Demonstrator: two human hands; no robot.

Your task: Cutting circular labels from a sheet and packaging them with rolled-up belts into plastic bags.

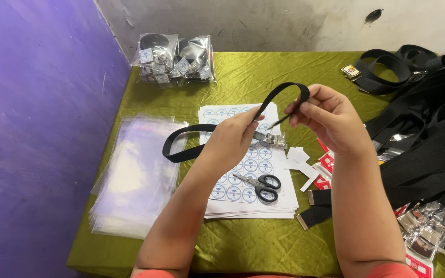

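Head view. The left hand (233, 138) closes its fingers around a black belt (191, 141) near its metal buckle (270, 139). The right hand (328, 119) pinches the strap's arched loop between thumb and fingertips. The belt hangs above a stack of round-sticker sheets (243, 170) bearing scissors (261, 185), on a green table (243, 242). Clear bags (135, 175) lie left; more belts (428, 134) pile right.

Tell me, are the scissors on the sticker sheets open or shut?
Shut: the scissors lie flat on the sticker sheets, blades together in one thin point.
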